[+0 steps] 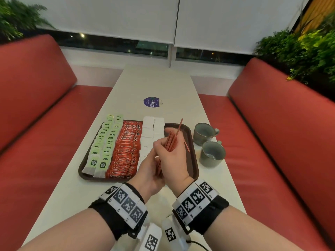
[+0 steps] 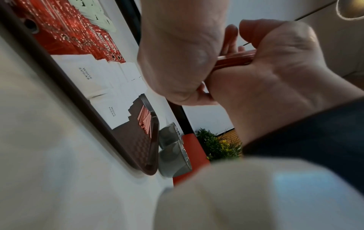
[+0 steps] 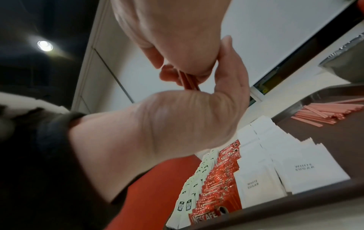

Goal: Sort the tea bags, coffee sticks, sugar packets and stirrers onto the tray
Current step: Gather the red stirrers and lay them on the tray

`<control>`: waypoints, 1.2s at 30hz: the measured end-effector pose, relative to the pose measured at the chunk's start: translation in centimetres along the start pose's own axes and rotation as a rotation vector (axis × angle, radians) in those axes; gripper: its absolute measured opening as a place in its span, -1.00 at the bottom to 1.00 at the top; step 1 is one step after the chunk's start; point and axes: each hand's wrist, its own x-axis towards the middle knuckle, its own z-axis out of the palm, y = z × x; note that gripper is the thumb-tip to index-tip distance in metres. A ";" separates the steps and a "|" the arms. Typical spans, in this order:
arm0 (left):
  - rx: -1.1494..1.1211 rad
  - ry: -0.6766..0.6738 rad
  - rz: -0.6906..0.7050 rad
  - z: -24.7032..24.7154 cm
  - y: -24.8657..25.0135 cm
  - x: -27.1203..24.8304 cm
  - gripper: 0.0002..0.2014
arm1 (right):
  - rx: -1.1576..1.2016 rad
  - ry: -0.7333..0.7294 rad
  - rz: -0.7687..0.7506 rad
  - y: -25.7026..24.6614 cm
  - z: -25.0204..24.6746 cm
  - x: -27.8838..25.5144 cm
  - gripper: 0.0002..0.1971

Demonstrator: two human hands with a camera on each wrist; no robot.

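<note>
A brown tray (image 1: 194, 160) lies on the white table. It carries rows of green-and-white tea bags (image 1: 103, 145), red coffee sticks (image 1: 126, 147) and white sugar packets (image 1: 152, 129). A few loose red stirrers (image 1: 186, 144) lie at its right end, and show again as loose stirrers (image 3: 325, 113) in the right wrist view. Above the tray both hands hold a bundle of red stirrers (image 1: 170, 142), tilted away from me. My right hand (image 1: 168, 140) grips its middle. My left hand (image 1: 155, 156) pinches its lower end, where the bundle (image 3: 189, 82) sits between thumb and fingers.
Two grey cups (image 1: 204, 133) (image 1: 212, 153) stand just right of the tray. A round purple sticker (image 1: 152, 102) is on the table (image 1: 154, 80) behind it. Red benches (image 1: 45, 124) (image 1: 272, 133) flank the table, with plants at both far corners.
</note>
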 end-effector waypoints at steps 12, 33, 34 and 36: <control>-0.209 -0.038 0.093 -0.8 0.0 0.0 -0.67 | -0.212 -0.073 0.078 1.2 1.0 -0.6 -0.81; 0.289 0.161 0.042 2.4 4.7 12.8 -0.40 | -0.954 -0.018 0.563 9.3 -5.1 17.9 -0.64; 0.292 0.170 0.043 2.9 4.9 13.5 -0.40 | -0.935 0.010 0.581 9.8 -5.0 18.4 -0.64; 0.288 0.171 0.038 3.7 5.2 14.7 -0.39 | -0.957 0.012 0.576 11.0 -4.9 19.1 -0.62</control>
